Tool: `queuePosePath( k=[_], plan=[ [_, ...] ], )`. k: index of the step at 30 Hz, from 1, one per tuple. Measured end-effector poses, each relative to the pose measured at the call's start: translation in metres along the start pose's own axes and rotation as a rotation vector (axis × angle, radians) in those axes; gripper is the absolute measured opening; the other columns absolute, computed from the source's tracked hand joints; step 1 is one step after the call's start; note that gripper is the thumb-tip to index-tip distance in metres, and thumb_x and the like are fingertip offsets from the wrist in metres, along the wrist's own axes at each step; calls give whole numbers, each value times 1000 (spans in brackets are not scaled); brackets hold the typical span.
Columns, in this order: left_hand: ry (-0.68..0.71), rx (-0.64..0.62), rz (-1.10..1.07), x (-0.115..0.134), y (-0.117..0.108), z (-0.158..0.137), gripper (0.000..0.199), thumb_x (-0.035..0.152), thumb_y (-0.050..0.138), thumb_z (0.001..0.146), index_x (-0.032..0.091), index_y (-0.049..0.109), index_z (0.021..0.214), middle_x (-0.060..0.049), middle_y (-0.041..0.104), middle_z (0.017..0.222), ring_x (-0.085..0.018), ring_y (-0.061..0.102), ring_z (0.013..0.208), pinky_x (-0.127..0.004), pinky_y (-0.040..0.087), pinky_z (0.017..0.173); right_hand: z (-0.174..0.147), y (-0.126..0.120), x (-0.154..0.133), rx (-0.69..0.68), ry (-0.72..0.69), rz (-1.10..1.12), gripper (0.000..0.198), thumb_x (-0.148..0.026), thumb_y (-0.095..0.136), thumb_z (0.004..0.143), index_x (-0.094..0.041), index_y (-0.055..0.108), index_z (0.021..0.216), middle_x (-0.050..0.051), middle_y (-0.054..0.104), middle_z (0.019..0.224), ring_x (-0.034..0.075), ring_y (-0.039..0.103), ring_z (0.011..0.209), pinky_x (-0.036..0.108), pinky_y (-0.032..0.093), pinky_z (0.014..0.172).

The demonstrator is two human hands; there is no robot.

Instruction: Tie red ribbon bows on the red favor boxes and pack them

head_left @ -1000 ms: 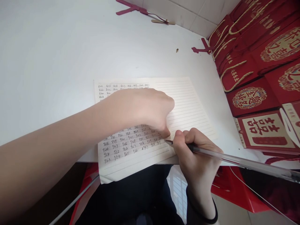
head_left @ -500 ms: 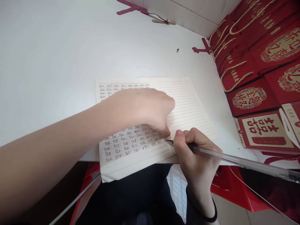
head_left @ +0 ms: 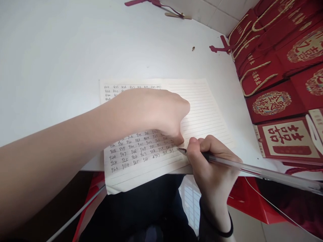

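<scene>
Right hand [head_left: 214,168] is pinching a pen [head_left: 254,170]; beside it, the left hand [head_left: 163,109], finger spread unclear, is resting across a notebook [head_left: 202,111].

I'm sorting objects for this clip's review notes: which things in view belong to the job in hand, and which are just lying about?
In the job:
pen, held in the right hand
open notebook, with the left hand over it

Lying about:
red bags at the right
flat stick near the wall
small brown speck

Notebook [head_left: 202,117]: matt paper. Pen barrel [head_left: 252,168]: clear, glossy plastic. Tabletop [head_left: 70,57]: smooth.
</scene>
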State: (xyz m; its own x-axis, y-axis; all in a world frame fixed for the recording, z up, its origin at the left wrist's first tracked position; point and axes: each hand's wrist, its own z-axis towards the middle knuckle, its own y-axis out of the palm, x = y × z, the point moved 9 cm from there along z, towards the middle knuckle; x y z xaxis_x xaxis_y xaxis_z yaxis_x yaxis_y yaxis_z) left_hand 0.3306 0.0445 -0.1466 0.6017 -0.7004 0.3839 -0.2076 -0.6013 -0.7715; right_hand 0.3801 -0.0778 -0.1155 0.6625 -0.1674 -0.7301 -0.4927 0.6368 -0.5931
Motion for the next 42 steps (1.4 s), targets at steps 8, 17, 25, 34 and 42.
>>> queuePosePath(
  k=[8,17,25,34,42],
  plan=[
    [6,-16,3,-3,3,1,30,49,63,55,21,60,64,-4,50,58,-23,54,70,-30,34,60,0,0,-1,3,-7,-40,35,-15,54,77,-17,33,50,-7,27,44,5,25,41,19,22,38],
    [19,-31,-2,0,3,-1,25,46,60,57,22,60,65,-5,52,58,-25,55,72,-31,34,60,1,3,-1,-41,-6,-20,35,-14,53,76,-17,31,50,-7,26,45,5,23,42,19,20,37],
    [11,1,0,0,0,0,27,45,63,56,23,63,71,-5,53,60,-27,57,75,-31,36,62,-5,-16,7,172,71,14,31,-13,54,77,-18,36,52,-7,32,46,6,31,41,19,28,38],
    [-4,4,-5,0,-1,-1,24,42,62,57,22,65,70,-4,51,57,-26,56,74,-31,35,61,-1,-7,0,75,-1,-59,33,-13,54,77,-17,34,50,-7,30,44,6,28,41,20,24,38],
    [-4,10,-32,-2,0,1,21,40,60,59,23,65,70,-5,49,57,-28,56,79,-32,36,63,0,-5,0,58,-4,-55,34,-14,54,77,-17,33,50,-7,30,43,5,28,40,20,24,37]
  ],
)
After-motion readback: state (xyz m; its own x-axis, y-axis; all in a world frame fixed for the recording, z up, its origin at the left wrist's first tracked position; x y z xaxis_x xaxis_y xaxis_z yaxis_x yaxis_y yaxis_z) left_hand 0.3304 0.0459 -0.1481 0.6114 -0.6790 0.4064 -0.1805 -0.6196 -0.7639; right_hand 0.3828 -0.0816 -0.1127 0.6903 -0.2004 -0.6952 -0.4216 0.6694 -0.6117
